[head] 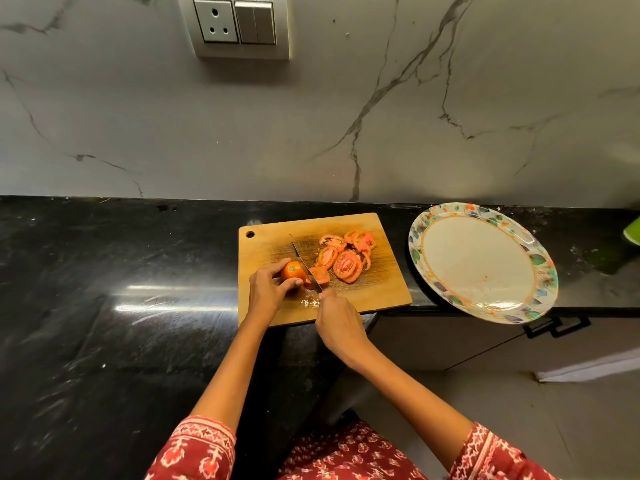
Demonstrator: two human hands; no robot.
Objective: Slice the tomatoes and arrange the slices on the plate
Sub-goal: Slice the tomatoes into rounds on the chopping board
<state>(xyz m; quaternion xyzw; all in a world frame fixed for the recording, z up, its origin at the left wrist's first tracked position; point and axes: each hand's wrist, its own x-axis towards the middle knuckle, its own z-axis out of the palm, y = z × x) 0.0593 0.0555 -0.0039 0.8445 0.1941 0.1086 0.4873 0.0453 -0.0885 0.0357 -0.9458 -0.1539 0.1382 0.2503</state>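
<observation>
Right hand (337, 322) slices tomato (292, 271) (gripped by left hand (266, 294)) with knife (306, 268).

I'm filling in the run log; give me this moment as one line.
stage: slicing | left hand: holds tomato | right hand: grips knife, cutting | slices: on board | plate: no slices

A part-cut red tomato (292, 270) sits beside overlapping slices (346, 254) on the board; the floral-rimmed plate (420, 244) lies bare.
</observation>
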